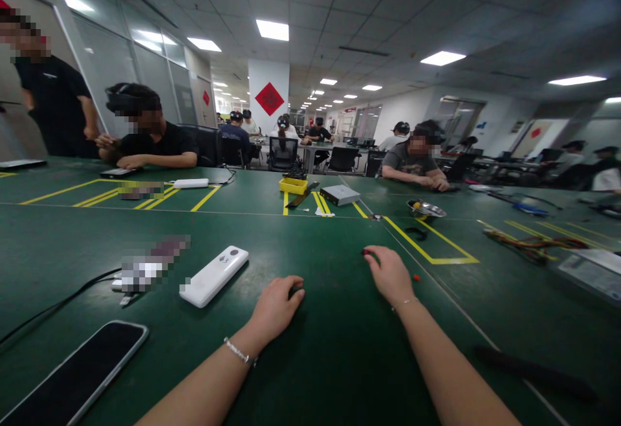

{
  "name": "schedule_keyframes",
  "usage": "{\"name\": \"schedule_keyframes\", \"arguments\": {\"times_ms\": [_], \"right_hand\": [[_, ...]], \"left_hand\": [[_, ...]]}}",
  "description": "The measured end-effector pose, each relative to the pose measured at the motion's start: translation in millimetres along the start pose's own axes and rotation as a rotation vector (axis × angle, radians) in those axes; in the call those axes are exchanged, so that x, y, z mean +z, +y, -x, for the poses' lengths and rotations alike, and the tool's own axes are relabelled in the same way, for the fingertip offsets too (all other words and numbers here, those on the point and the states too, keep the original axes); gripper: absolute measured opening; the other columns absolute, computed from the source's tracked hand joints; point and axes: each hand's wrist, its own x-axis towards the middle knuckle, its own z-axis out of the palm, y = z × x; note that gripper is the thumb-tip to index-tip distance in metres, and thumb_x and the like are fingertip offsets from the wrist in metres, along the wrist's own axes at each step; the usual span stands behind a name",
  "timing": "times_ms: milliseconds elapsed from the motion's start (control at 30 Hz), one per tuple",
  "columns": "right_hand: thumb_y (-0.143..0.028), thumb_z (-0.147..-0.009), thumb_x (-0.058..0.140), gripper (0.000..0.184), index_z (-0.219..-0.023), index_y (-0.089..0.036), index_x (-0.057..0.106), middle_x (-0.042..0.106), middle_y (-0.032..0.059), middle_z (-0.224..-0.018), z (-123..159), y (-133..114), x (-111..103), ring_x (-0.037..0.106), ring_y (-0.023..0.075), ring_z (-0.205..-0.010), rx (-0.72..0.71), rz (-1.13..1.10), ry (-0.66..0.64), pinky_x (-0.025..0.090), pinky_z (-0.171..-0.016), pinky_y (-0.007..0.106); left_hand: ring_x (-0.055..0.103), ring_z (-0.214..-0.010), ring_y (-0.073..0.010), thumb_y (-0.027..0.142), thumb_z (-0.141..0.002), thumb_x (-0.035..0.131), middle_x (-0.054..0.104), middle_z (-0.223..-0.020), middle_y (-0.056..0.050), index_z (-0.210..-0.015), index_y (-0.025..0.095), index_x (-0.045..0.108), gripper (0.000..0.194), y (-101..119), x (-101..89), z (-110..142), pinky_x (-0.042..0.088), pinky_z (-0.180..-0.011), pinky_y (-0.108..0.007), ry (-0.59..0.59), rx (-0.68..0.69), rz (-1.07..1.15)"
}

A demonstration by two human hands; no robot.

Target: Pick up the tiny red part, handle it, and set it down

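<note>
My left hand (277,306) rests on the green table (334,361), its fingers loosely curved and its thumb apart from them; nothing shows in it. To its left lies a white power bank (216,277). My right hand (389,275) is on the table too, fingers bent down and drawn together. A tiny dark red spot (365,251) shows at its fingertips; whether this is a held piece or a nail, I cannot make out. Beside the right wrist lies a small orange-red piece (416,278).
A phone (80,374) lies front left, near a cable (63,313). Further back are a yellow bin (293,185), a grey box (340,194) and a metal dish (427,209). Wires (533,243) and a long dark object (533,371) lie right. People sit across the table.
</note>
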Motion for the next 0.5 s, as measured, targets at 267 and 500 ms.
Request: {"name": "schedule_keyframes", "arguments": {"times_ms": [267,500], "right_hand": [[-0.021,-0.082,0.04,0.02,-0.092,-0.019,0.057,0.059,0.0054,-0.085,43,-113,28,0.05,0.0169,-0.083,-0.552,-0.216,-0.2,0.041,-0.077,0.03],[-0.029,-0.079,0.043,0.038,-0.115,-0.019,0.047,0.051,0.0099,-0.114,16,-53,8,0.044,0.0219,-0.106,-0.239,-0.014,-0.181,0.037,-0.087,0.037]], "left_hand": [[0.053,-0.069,-0.0147,0.037,-0.079,0.038,0.061,-0.073,-0.001,-0.078,0.019,0.057,0.026,-1,2.2,-2,0.038,-0.064,-0.024,-0.083,0.062,0.255],[0.052,-0.061,-0.0126,0.04,-0.08,0.037,0.062,-0.069,-0.002,-0.079,0.016,0.053,0.028,1,-2.2,-5,0.039,-0.061,-0.024,-0.041,-0.051,0.512]]}}
